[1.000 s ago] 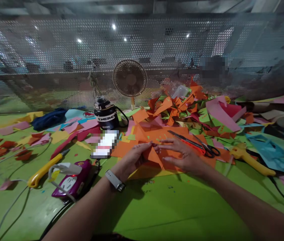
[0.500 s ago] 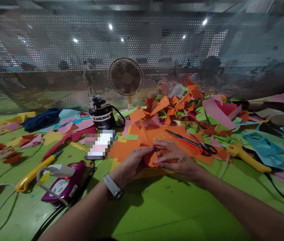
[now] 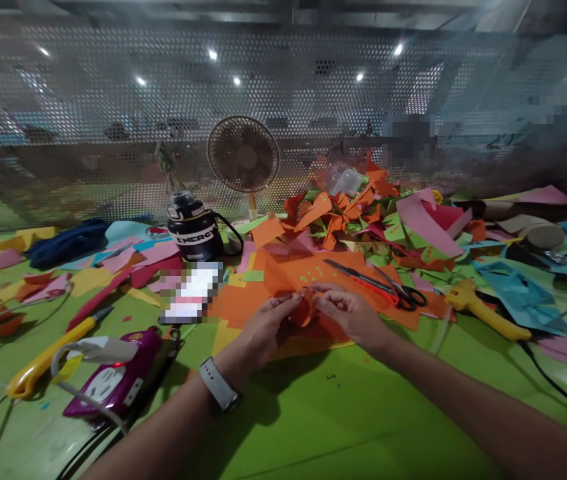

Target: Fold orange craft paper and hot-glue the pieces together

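Observation:
Between my two hands is a small piece of orange paper (image 3: 303, 311), curved or folded; its exact shape is partly hidden by my fingers. My left hand (image 3: 274, 321) pinches its left side, thumb on top, and a watch with a pale strap is on that wrist. On the other side, my right hand (image 3: 351, 313) has thumb and fingertips closed at the paper's right edge. Beneath them lie flat orange sheets (image 3: 236, 300). Just beyond my right hand rest a craft knife (image 3: 363, 279) with a red-orange handle and black-handled scissors (image 3: 406, 293).
A yellow glue gun (image 3: 488, 310) lies at right, a yellow-handled tool (image 3: 53, 353) and a purple power strip (image 3: 123, 373) at left. Behind are a phone (image 3: 192, 293), a dark bottle (image 3: 194, 230), a fan (image 3: 243, 155) and a heap of paper scraps (image 3: 333, 213). Cords cross the left side.
The orange piece has turned from a flat, upright-pointing shape to a smaller curved one between my fingertips. My right fingers have drawn in to a pinch. The view has shifted slightly right.

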